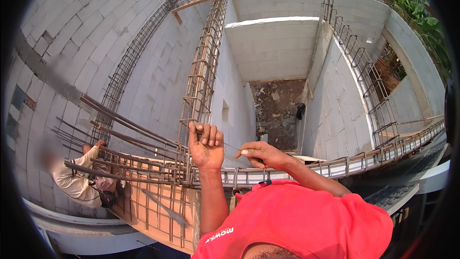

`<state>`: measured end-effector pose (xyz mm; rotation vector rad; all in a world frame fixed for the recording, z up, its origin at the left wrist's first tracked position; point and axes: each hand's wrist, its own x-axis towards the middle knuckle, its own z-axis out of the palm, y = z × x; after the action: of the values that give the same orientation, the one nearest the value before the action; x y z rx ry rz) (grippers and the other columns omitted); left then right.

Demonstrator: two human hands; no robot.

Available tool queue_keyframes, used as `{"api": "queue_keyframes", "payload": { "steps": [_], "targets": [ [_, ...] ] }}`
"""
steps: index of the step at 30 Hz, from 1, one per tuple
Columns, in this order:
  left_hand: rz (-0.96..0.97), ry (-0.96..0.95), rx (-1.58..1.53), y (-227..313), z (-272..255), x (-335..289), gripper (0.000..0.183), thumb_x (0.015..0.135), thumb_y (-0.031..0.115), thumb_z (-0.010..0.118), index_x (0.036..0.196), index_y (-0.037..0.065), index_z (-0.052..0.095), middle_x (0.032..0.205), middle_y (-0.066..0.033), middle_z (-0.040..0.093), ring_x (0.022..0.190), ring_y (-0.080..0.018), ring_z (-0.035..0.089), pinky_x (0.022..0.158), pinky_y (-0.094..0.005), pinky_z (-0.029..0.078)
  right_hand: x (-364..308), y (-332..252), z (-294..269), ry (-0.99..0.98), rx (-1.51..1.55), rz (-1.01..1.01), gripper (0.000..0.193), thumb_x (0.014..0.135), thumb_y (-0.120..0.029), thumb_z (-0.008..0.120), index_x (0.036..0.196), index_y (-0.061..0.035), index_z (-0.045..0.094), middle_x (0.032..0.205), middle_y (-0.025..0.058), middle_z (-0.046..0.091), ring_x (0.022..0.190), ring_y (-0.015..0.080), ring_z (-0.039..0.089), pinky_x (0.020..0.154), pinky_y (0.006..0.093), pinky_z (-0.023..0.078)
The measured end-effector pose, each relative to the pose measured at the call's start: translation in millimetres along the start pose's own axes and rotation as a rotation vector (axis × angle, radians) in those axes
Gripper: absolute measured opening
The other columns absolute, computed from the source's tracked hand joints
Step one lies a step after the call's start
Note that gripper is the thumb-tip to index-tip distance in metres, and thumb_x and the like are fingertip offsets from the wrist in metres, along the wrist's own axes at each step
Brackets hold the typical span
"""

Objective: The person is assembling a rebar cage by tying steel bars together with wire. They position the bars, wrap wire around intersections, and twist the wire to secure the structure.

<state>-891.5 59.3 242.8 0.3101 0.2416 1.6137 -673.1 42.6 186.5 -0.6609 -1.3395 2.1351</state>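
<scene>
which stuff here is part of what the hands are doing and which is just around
In hand: left hand gripping the rebar cage; right hand pinching thin tie wire.

Around: loose rebar bundle, co-worker in beige, rubble on the floor below, block walls.

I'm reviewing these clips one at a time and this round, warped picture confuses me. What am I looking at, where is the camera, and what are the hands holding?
There is no machine here: a person works with bare hands. The single picture comes from a wide fisheye camera worn on the head, looking down, so straight edges bend near the rim. The red cloth at the bottom is the person's own shirt.

The left hand is closed in a grip on an upright rebar cage of rusty steel bars. The right hand pinches a thin wire stretched toward the left hand. Both are at a corner where a horizontal rebar cage runs along the top of grey block walls. Far below lies a dirt floor. A co-worker at lower left touches more bars.
</scene>
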Motion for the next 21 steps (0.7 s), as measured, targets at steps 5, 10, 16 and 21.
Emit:
{"api": "queue_keyframes", "payload": {
  "steps": [5,10,16,21],
  "targets": [
    [0.207,0.13,0.067,-18,-16,-13,0.039,0.117,0.038,0.055,0.137,0.006,0.067,0.087,-0.001,0.061,0.084,-0.0159,0.058,0.086,-0.0362,0.055,3,-9,-5,0.133,0.082,-0.059,0.04,0.116,-0.034,0.056,0.127,0.0005,0.073,0.054,-0.0054,0.042,0.042,0.0042,0.034,0.043,0.0245,0.026],
    [0.181,0.229,0.356,-13,-12,-11,0.05,0.114,0.024,0.064,0.159,0.004,0.054,0.115,-0.0076,0.078,0.098,-0.0145,0.079,0.083,-0.0288,0.066,-9,-17,-6,-0.001,0.175,-0.081,0.041,0.116,-0.036,0.056,0.126,-0.0002,0.074,0.054,-0.0034,0.048,0.043,0.0047,0.041,0.044,0.024,0.032],
    [0.037,0.103,0.801,-8,18,-16,0.047,0.106,0.027,0.077,0.141,-0.003,0.069,0.093,-0.0063,0.078,0.078,-0.0141,0.079,0.073,-0.0305,0.067,4,-30,1,-0.005,-0.388,0.051,0.037,0.116,-0.035,0.058,0.116,-0.0034,0.077,0.058,-0.0019,0.053,0.046,0.0061,0.046,0.046,0.0273,0.035],
    [0.175,0.121,0.707,-4,25,-15,0.042,0.104,0.028,0.08,0.132,-0.003,0.076,0.092,-0.0093,0.08,0.077,-0.0158,0.079,0.076,-0.0315,0.069,-4,-59,0,0.072,0.025,-0.404,0.032,0.114,-0.031,0.06,0.111,-0.0032,0.076,0.06,-0.0009,0.056,0.046,0.0023,0.042,0.043,0.0208,0.029]
  ]
}}
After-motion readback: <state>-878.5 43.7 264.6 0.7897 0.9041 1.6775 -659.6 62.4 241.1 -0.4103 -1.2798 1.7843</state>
